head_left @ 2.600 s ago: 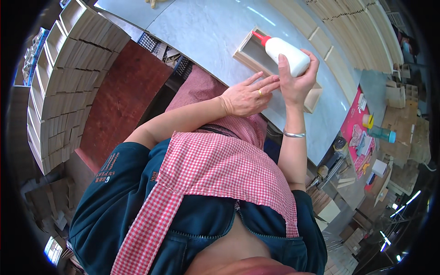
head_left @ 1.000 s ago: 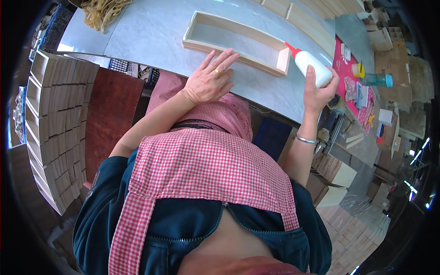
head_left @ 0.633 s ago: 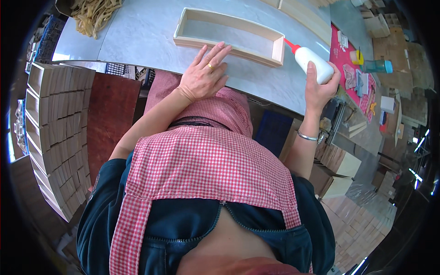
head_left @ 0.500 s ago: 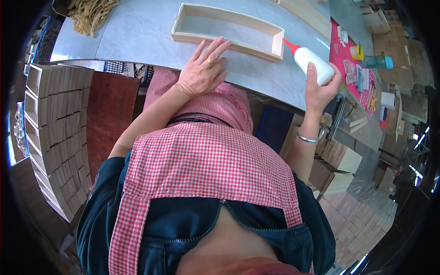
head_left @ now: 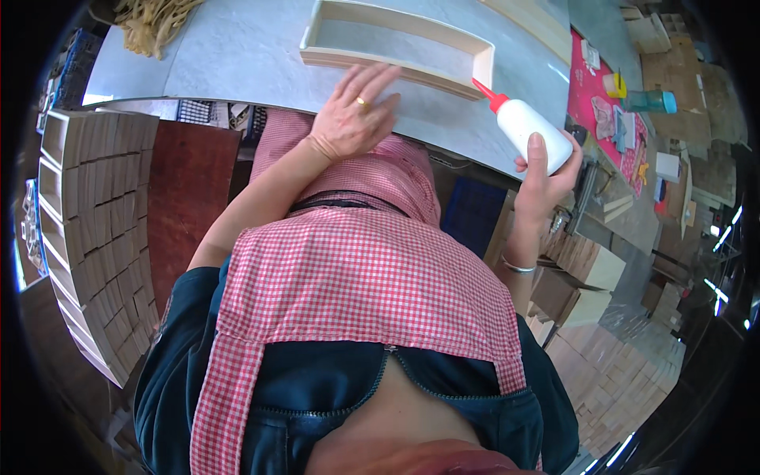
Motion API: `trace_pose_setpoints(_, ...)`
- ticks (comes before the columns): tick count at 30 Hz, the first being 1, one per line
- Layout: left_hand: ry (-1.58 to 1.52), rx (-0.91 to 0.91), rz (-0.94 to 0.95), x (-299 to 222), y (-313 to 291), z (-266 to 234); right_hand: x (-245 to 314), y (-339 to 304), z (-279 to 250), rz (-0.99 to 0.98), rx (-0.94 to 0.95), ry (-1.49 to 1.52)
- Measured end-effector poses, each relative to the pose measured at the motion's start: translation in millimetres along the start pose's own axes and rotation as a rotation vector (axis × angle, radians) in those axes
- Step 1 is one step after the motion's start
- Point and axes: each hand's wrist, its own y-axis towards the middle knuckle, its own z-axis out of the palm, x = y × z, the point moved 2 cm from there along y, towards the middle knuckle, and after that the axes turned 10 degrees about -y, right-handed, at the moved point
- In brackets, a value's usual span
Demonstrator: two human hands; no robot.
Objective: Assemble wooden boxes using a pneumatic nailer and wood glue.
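A person in a red-and-white checked apron (head_left: pixel 372 285) is at a pale, marbled worktop (head_left: pixel 237 59). The right hand (head_left: pixel 545 178) is wrapped around a white squeeze bottle (head_left: pixel 530 133), its fingers (head_left: pixel 571 152) grasping the body, thumb on the near side. The bottle tilts up and leftward, so its red nozzle (head_left: pixel 489 93) overlaps the near right corner of a long, rectangular wooden frame (head_left: pixel 427 78); from here I cannot tell whether the tip touches the wood. The frame lies on the worktop ahead of the person, long sides running left to right. The left hand (head_left: pixel 352 119), wearing a gold ring (head_left: pixel 362 102), holds nothing: its fingers are released and loosely stretched at the frame's near wall, contact there hard to judge. Tan strands (head_left: pixel 154 24) lie heaped at the worktop's far left. Lower on the left, stacked wooden frames (head_left: pixel 107 182) stand beside a reddish-brown board (head_left: pixel 190 198).
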Motion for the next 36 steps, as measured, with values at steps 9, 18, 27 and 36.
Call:
trace_pose_setpoints(9, 0.062, 0.147, 0.005, -2.8, 3.3, 0.7, 43.8, -22.7, 117.2, -0.128, 0.316, 0.241)
trace_pose_setpoints(18, 0.111, 0.143, 0.059, 0.2, -0.1, -4.6, 53.1, -21.5, 161.6, -0.347, 0.266, 0.184)
trace_pose_setpoints(27, 0.040, 0.112, 0.030, -2.3, 5.7, -6.2, 37.2, -12.9, 115.8, -0.327, 0.196, 0.051)
trace_pose_setpoints(36, 0.037, 0.154, -0.001, -2.4, 4.4, -3.1, 6.3, -6.4, 57.7, -0.298, 0.060, -0.083)
